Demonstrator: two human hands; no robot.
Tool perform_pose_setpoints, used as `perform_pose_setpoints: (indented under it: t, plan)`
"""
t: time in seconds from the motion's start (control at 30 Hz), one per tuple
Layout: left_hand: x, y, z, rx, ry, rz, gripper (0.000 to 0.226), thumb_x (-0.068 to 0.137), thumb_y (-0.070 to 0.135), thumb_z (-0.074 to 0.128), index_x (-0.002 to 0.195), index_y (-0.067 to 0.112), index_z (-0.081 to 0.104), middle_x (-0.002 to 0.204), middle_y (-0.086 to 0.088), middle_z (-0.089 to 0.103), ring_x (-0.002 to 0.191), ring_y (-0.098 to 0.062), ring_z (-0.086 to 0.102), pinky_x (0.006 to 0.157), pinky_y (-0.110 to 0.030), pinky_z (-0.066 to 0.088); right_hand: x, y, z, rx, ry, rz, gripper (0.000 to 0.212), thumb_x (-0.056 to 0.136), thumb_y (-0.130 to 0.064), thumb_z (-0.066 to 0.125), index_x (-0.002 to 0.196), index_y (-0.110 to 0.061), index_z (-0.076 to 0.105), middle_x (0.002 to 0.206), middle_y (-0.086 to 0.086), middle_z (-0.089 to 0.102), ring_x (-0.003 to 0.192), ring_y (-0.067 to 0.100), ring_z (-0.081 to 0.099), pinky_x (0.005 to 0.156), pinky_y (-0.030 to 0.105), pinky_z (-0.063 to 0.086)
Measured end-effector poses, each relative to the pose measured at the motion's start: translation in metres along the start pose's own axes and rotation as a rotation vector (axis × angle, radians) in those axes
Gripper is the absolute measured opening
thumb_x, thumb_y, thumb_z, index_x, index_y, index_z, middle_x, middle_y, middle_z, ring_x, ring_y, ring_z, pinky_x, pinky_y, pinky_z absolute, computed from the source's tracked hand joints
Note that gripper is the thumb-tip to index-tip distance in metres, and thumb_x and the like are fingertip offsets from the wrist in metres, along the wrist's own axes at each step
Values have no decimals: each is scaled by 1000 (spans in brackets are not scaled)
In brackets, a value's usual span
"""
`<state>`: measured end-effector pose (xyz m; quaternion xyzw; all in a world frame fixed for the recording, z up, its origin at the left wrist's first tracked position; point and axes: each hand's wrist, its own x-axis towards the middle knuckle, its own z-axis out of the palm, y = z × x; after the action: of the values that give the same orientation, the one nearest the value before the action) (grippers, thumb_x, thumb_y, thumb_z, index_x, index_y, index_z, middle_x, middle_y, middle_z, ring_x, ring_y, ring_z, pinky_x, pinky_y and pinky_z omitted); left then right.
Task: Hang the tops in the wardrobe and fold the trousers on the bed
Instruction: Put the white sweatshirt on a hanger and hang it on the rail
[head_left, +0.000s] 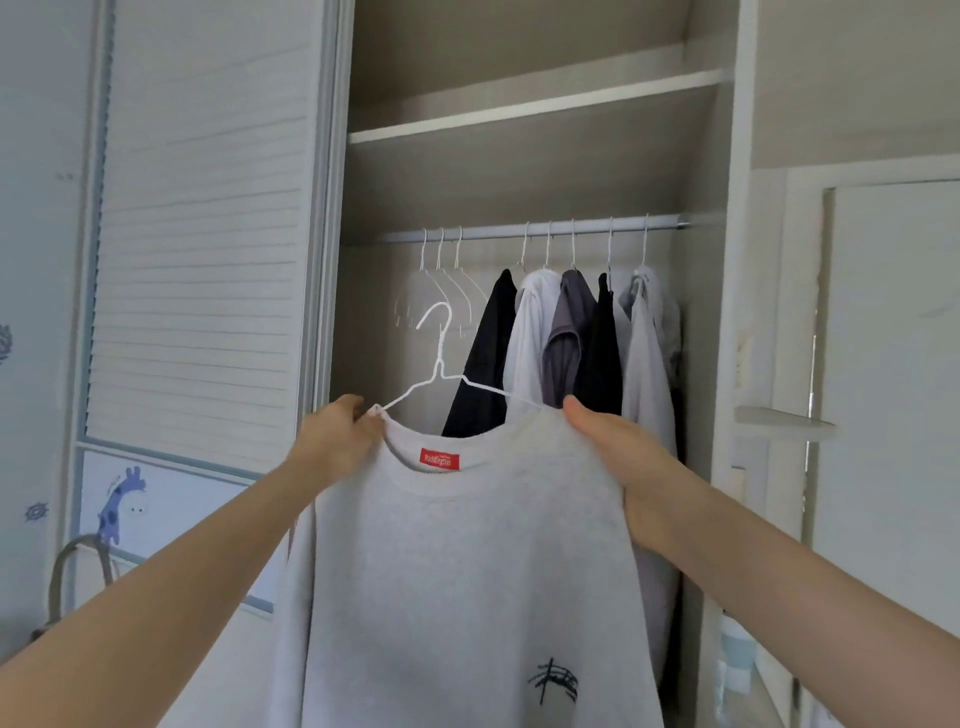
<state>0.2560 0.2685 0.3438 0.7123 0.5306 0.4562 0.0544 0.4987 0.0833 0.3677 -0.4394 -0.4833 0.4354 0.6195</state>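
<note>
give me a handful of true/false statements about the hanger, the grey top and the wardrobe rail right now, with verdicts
1. The white wire hanger already hooks over the metal wardrobe rail. False: its hook is below the rail, in the air.
2. The pale grey sweatshirt with a red neck label is on that hanger. True.
3. Both hands grip the sweatshirt's shoulders, left hand and right hand. True.
4. The rail holds no clothes. False: five garments hang at its right part.
5. Three bare white hangers hang at the rail's left part. True.
6. The neck label is blue. False: it is red.

Matt grey cloth top (467, 561) — thin white-coated wire hanger (441, 358).
</note>
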Motion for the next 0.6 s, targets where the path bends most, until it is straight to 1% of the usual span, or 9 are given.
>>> perform_pose_setpoints:
  t: [0.13, 0.2, 0.23, 0.33, 0.4, 0.47, 0.53, 0.57, 0.6]
  plan:
    - [-17, 16, -7, -223, -214, 62, 43, 98, 35, 55, 139, 22, 49, 127, 0, 59, 116, -21, 56, 95, -28, 45, 20, -18, 38, 83, 47, -6, 25, 96, -25, 56, 93, -3, 68, 85, 9, 73, 75, 20, 69, 67, 31, 56]
    - [-32, 23, -15, -365, -310, 135, 44, 98, 39, 53, 140, 28, 49, 132, 8, 55, 119, -11, 52, 89, -15, 40, 31, -27, 59, 145, 39, -23, 20, 96, -20, 55, 88, -4, 65, 76, 8, 69, 68, 19, 66, 62, 28, 53]
    - [-40, 28, -19, -413, -351, 174, 45, 99, 42, 49, 142, 32, 46, 138, 12, 50, 124, -6, 47, 93, -13, 34, 38, -32, 69, 170, 51, -36, 18, 95, -17, 55, 85, -5, 63, 75, 8, 66, 65, 19, 63, 58, 26, 53]
    - [-58, 35, -36, -576, -417, 208, 65, 89, 64, 47, 148, 44, 32, 148, 25, 33, 131, 3, 35, 104, -20, 28, 60, -41, 102, 248, 96, -78, 20, 94, -9, 53, 74, -7, 55, 68, 10, 54, 54, 20, 53, 47, 22, 48]
    - [-67, 37, -43, -679, -462, 183, 88, 73, 80, 55, 149, 51, 21, 146, 29, 30, 128, 5, 37, 96, -15, 36, 79, -42, 122, 289, 120, -87, 24, 95, -9, 49, 72, -9, 50, 68, 8, 49, 56, 19, 49, 52, 26, 43]
    - [-76, 35, -37, -619, -494, 209, 113, 65, 76, 67, 152, 49, 0, 150, 30, 21, 135, 4, 30, 91, -9, 38, 99, -41, 138, 261, 161, -96, 30, 98, -9, 43, 68, -12, 45, 67, 5, 44, 56, 16, 44, 53, 25, 38]
    - [-81, 24, -19, -413, -425, 283, 128, 68, 61, 77, 148, 46, -23, 158, 27, -2, 145, 0, 13, 108, -19, 32, 119, -37, 149, 242, 178, -89, 34, 100, -7, 37, 67, -12, 41, 66, 4, 38, 56, 15, 38, 52, 22, 32]
    - [-83, 17, -10, -267, -360, 318, 129, 72, 52, 77, 144, 46, -30, 159, 24, -12, 147, -4, 11, 113, -27, 31, 129, -33, 151, 253, 194, -96, 33, 100, -4, 36, 68, -12, 42, 65, 4, 37, 55, 15, 37, 52, 22, 31]
    - [-84, 6, -2, -108, -289, 343, 125, 77, 43, 74, 142, 46, -33, 160, 20, -16, 146, -11, 22, 109, -33, 37, 138, -29, 153, 246, 209, -113, 31, 99, -3, 37, 70, -10, 44, 65, 4, 38, 56, 15, 38, 53, 22, 32]
